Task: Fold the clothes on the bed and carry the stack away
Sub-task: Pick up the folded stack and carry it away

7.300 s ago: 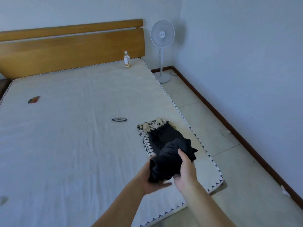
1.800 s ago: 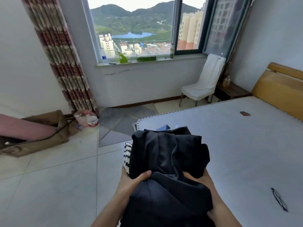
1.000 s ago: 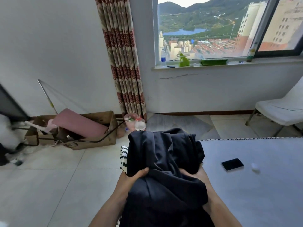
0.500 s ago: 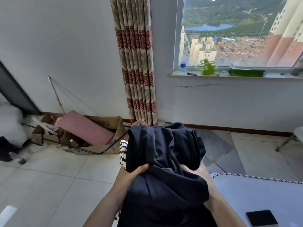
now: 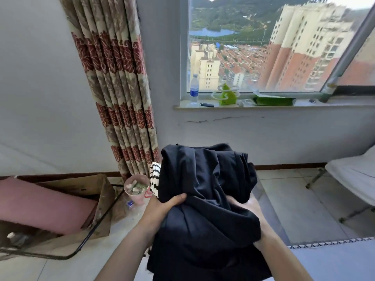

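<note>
Two bare hands carry one stack of clothes (image 5: 203, 199) at chest height, above the tiled floor (image 5: 300, 203) and in front of a window (image 5: 269, 43). The left hand (image 5: 160, 207) grips the stack's left flank, thumb curled over the top of the dark fabric and the fingers hidden beneath. The right hand (image 5: 247, 205) clamps the right flank, its fingers buried in the folds. At least two garments show in the bundle: loose black cloth on top and one black-and-white patterned piece (image 5: 154, 180) peeking out at the left edge; how many more lie inside cannot be told. The stack's long axis runs from the person's body away toward the wall under the window, its far end raised and its near end sagging down between the forearms.

One corner of the bed (image 5: 332, 258), edged with cross-stitch trim, sits at lower right, just beside the right forearm. One patterned curtain (image 5: 119, 94) hangs left of the window. On the sill stand one clear water bottle (image 5: 194, 89), one green stand (image 5: 226, 95) and one green packet (image 5: 274, 100). One pink bin (image 5: 137, 188) holding scraps stands on the floor at the foot of the curtain, next to one open cardboard box (image 5: 85, 195) with a pink mat (image 5: 40, 205) resting across it. One white-covered chair (image 5: 353, 179) stands at far right.
</note>
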